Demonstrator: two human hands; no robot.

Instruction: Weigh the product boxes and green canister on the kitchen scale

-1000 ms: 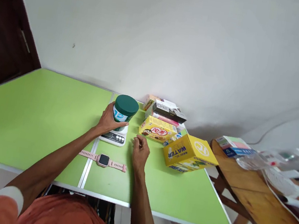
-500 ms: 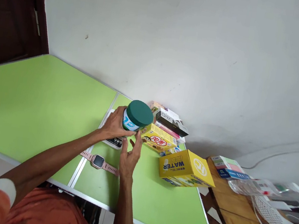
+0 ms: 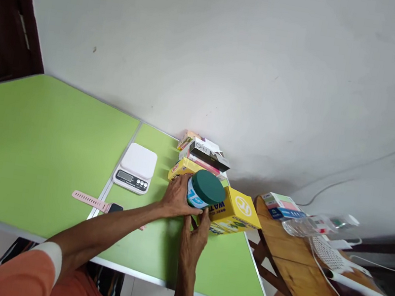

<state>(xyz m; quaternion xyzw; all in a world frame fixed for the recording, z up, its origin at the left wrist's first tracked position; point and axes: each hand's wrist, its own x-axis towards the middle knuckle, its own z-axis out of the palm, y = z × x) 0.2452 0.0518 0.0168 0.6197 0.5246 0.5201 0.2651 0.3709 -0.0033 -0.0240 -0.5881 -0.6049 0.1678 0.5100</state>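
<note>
Down low, following the silver front edge of the green table (image 3: pixel 51 145) from the left margin to a rounded corner at lower right. Reaching over that edge with both arms, crossing the pink watch (image 3: pixel 93 200) with the left forearm and hiding part of it. Into the lower centre: gripping the green-lidded jar (image 3: pixel 207 188) in the left hand (image 3: pixel 176 197), fingers curled round the side, thumb along the base. Just beneath, the right hand (image 3: pixel 193 241), thumb and forefinger spread near the jar's bottom; pressing or not, impossible to tell. Lid on, contents hidden. Tight on the right: the yellow WATER box (image 3: pixel 237 217), partly behind the jar; touching or apart, hard to say. Broad green stretch to the left, past the white scale (image 3: pixel 138 162) at centre left. Further back, crowding the centre, a yellow snack box (image 3: pixel 184 167) and a black-fronted box (image 3: pixel 210 156). Off right, a wooden bench (image 3: pixel 292 273) with a clear bottle (image 3: pixel 295 227) on its side. Beyond, white wall (image 3: pixel 196 58), dark door (image 3: pixel 5 12) upper left.
</note>
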